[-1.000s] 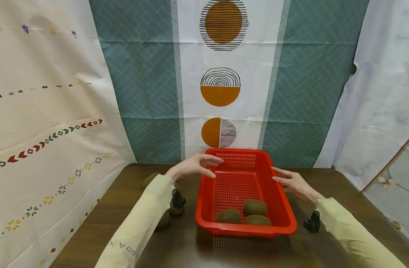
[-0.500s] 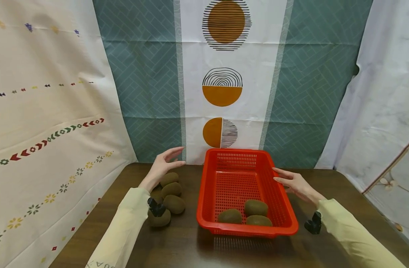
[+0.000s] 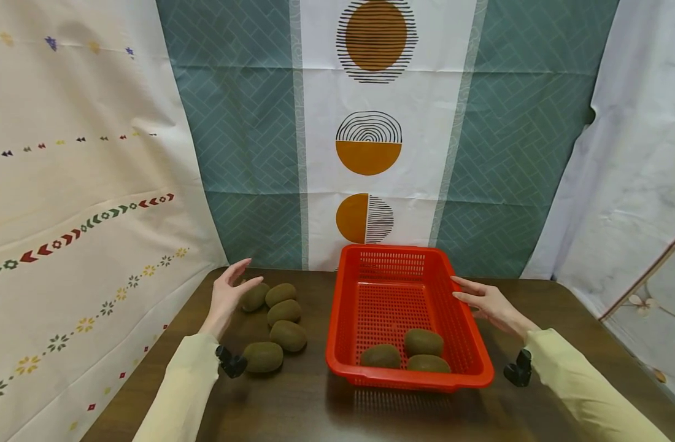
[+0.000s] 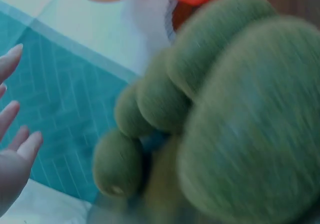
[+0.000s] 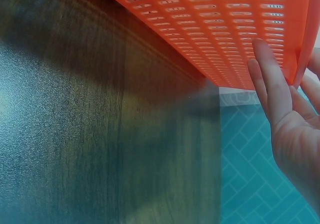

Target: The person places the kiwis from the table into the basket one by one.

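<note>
My left hand (image 3: 227,299) hovers at the left, thumb and fingers apart, with nothing between them. Just right of it, several brown kiwis (image 3: 288,336) lie on the table in a curved row. Close up in the left wrist view, the kiwis (image 4: 255,119) look fuzzy and partly blurred, and the left fingers (image 4: 7,119) are apart from them. A red plastic basket (image 3: 393,307) stands right of the row, with three kiwis (image 3: 423,342) at its near end. My right hand (image 3: 492,307) rests at the basket's right rim, its straight fingers (image 5: 275,83) against the outer wall.
The dark brown wooden table (image 3: 293,405) ends at a patterned teal and white cloth (image 3: 249,123) behind the basket. A cream embroidered cloth (image 3: 94,245) hangs at the left, a whitish marbled one (image 3: 619,172) at the right. A small black device sits on each wrist.
My left hand has moved left from over the basket's left rim, past the kiwis, bringing more of them into sight. The right hand stays at the basket's right rim.
</note>
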`<state>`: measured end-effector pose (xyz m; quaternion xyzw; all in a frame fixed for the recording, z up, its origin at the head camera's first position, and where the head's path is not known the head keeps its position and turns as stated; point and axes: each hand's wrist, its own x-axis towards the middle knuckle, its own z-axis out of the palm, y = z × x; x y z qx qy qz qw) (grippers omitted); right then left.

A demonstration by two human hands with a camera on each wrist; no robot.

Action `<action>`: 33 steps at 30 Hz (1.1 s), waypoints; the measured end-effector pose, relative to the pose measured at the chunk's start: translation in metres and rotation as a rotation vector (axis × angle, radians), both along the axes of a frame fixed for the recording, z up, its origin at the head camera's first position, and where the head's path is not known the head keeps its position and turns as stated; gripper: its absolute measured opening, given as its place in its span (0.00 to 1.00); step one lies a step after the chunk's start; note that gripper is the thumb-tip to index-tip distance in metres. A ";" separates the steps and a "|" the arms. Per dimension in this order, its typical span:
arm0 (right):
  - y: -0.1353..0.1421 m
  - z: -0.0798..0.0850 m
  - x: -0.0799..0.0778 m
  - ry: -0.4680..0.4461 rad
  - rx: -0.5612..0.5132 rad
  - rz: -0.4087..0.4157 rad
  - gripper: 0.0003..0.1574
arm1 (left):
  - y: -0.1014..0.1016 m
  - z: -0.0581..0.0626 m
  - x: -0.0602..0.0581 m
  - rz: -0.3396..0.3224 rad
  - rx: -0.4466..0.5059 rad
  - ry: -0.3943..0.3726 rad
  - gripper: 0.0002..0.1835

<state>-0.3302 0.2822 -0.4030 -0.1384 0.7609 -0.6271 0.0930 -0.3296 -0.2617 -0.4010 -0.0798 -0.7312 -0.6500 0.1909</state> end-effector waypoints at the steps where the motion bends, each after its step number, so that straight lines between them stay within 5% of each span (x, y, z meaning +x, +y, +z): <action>1: 0.000 0.000 0.000 0.000 0.001 -0.001 0.37 | -0.002 -0.004 0.000 0.030 -0.016 -0.004 0.29; 10: 0.001 -0.002 -0.001 0.009 0.007 0.007 0.36 | -0.016 -0.031 0.001 0.210 -0.108 -0.095 0.34; 26: 0.001 -0.002 -0.002 0.013 0.018 0.008 0.36 | -0.022 -0.054 -0.010 0.222 -0.162 -0.220 0.33; 33: 0.002 -0.003 -0.001 0.011 0.001 0.007 0.36 | -0.020 -0.055 -0.012 0.236 -0.203 -0.265 0.31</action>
